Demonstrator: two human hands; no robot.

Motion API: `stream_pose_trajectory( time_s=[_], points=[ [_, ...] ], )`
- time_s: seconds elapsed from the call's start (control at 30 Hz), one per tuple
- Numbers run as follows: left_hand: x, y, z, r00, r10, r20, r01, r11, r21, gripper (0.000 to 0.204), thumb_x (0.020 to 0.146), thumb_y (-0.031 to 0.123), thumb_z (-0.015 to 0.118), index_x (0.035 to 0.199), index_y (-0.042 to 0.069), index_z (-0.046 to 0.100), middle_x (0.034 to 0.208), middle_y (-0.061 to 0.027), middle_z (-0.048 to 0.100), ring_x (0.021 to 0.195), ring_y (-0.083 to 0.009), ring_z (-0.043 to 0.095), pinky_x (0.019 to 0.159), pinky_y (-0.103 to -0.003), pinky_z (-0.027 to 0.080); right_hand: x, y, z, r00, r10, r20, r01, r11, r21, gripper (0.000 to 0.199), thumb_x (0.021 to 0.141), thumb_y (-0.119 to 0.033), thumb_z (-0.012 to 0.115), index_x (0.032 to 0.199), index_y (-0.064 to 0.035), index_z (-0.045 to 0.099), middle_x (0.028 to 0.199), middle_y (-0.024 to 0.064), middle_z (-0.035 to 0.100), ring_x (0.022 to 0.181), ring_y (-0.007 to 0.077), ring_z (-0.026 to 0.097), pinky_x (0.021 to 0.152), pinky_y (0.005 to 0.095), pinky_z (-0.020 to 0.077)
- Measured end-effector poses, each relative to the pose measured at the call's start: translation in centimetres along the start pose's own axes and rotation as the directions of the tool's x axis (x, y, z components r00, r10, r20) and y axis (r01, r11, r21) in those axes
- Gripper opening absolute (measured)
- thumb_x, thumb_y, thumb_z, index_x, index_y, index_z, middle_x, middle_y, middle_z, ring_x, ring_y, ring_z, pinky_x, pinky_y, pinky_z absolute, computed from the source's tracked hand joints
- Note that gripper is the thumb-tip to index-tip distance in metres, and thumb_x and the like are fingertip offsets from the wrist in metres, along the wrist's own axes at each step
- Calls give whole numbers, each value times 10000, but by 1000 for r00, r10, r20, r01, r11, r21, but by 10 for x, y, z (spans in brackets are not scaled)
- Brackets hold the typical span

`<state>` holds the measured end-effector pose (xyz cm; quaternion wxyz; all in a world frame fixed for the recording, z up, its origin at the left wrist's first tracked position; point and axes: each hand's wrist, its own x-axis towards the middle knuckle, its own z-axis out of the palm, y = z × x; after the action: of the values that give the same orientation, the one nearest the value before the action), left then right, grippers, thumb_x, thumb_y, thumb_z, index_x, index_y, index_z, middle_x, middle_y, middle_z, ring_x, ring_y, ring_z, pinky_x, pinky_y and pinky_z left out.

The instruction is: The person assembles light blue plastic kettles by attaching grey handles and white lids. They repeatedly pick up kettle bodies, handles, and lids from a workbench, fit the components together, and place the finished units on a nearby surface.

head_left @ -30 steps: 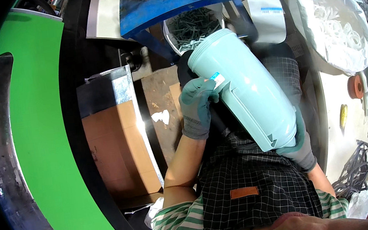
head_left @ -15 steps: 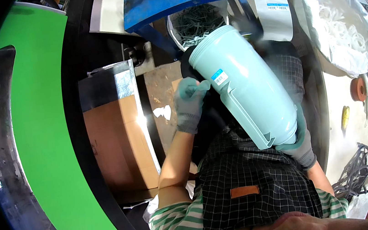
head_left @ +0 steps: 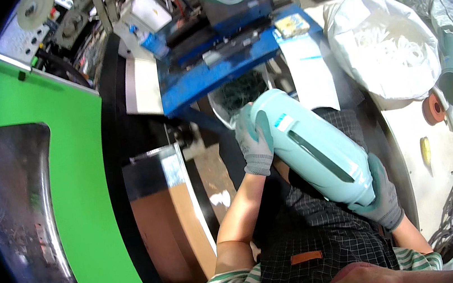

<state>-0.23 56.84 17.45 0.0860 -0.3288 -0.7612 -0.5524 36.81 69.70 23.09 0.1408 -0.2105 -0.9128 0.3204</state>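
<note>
Head | Pale-green vessel (head_left: 325, 140) slants across your checked apron (head_left: 306, 236) | your left hand (head_left: 253, 139) clamps fingers on its far end | your right hand (head_left: 382, 195) cups its near end, fingers partly hidden, apparently wrapped

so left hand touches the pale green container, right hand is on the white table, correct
Not the table: the head view shows the right hand at the lower end of the pale green container. The left hand does touch it.

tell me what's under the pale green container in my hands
The black checked apron shows beyond the lower edge of the pale green container; whatever lies directly beneath it is covered.
</note>
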Motion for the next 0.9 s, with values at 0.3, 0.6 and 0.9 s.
stream_pose_trajectory(
  time_s=[0.3,0.6,0.9],
  points=[
    [219,109,24,872,466,152,-489,808,329,481,1032,331,618,1414,40,575,1335,-214,643,1193,-410,648,996,-487,533,9,37,-46,883,470,-8,-84,176,981,922,880,-385,747,1640,-118,298,1506,142,526,1227,302,650,842,413,631],
    [149,112,18,788,580,206,-582,591,560,550,940,424,705,1310,22,641,1245,-193,652,1251,-444,574,946,-546,469,114,9,-111,843,356,-405,158,555,817,797,991,-397,637,1647,-97,299,1454,150,556,1128,270,688,762,346,603],
    [-35,134,-122,817,560,140,-565,728,388,360,676,344,938,822,207,638,987,4,629,791,-245,619,649,-418,463,269,-65,-84,979,172,-107,66,229,971,644,1003,-354,661,1536,-123,383,1291,146,583,951,258,698,784,390,625]
  ],
)
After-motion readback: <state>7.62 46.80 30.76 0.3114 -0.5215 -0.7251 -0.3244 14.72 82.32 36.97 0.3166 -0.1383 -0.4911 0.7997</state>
